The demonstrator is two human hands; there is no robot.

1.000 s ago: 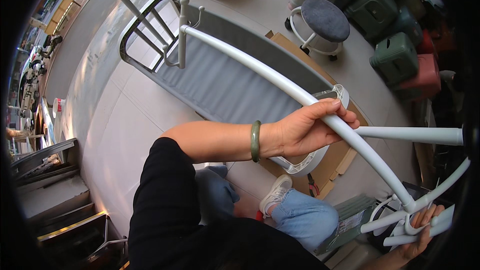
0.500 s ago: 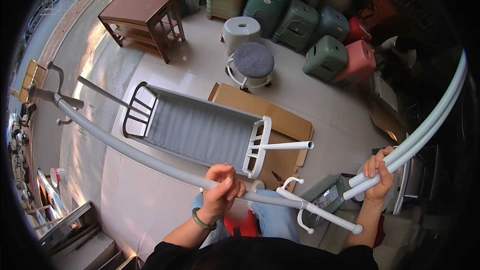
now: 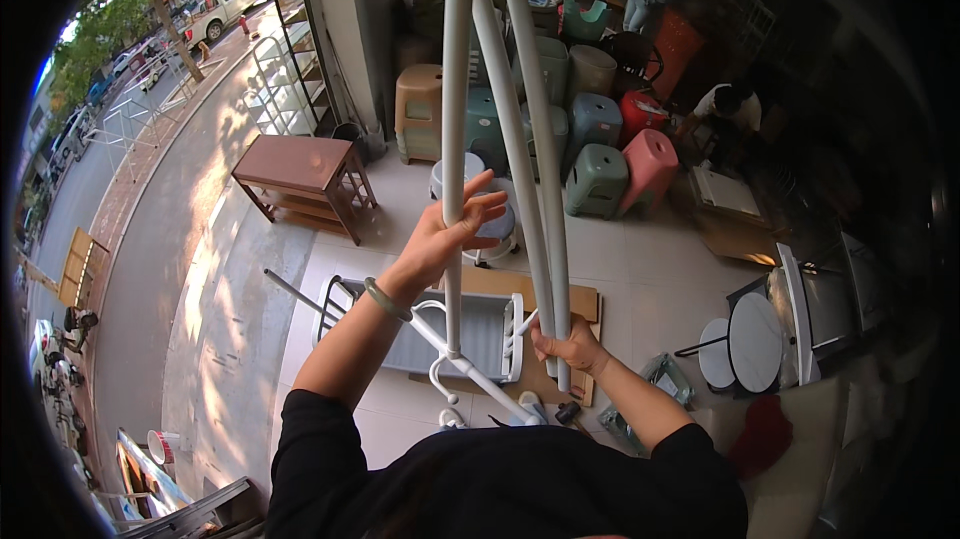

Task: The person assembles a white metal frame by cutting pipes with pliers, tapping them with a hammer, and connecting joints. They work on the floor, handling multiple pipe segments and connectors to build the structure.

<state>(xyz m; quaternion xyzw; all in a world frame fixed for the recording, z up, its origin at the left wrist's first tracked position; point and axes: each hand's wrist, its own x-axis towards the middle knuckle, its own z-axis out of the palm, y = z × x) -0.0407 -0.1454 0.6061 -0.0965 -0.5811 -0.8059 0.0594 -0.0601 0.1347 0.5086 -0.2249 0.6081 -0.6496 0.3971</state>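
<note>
A long light-grey pole stands nearly upright, with white curved hooks at its lower end, like a coat-rack pole. My left hand is loosely closed round its middle, thumb and fingers on either side, some fingertips stretched out. My right hand grips the lower ends of two more grey poles, which lean up and to the left. Both sets of upper ends leave the view. Behind my hands, a grey fabric shelf tray with barred end frames lies on the floor, partly hidden by my left forearm.
Flat cardboard lies beside the tray. Beyond are a brown bench, a green stool and a pink stool. A round white tabletop stands at right. Another person crouches at the far right.
Both sets of poles have swung from slanting sideways to nearly upright. My left hand has risen and loosened its fingers; my right hand has moved leftward. The view has tilted up.
</note>
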